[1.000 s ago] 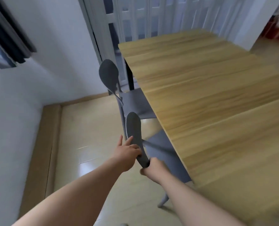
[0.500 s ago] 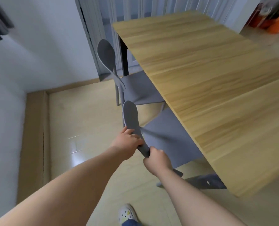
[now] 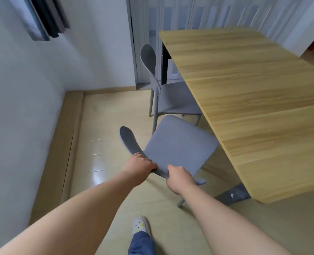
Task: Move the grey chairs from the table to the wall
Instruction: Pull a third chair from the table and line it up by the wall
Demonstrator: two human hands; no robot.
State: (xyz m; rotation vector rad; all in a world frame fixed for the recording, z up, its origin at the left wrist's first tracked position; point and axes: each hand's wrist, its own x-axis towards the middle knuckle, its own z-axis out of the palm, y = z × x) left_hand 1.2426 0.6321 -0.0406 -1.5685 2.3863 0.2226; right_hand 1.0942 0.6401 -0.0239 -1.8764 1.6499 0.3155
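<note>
Left hand (image 3: 142, 163) and right hand (image 3: 178, 176) gripped the stiff backrest (image 3: 129, 141) of the near grey chair (image 3: 180, 146), seemingly light, beside the edge of the table (image 3: 262, 107).

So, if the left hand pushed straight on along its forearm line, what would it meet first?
The near grey chair's seat, just past the backrest the left hand grips; beyond that, probably the table edge, though depth is unclear.

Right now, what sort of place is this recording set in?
Likely a home dining corner: a light-wood table, the far grey plastic chair tucked under it, the near grey plastic chair pulled out, a beige tiled floor, a white folding door behind.
</note>
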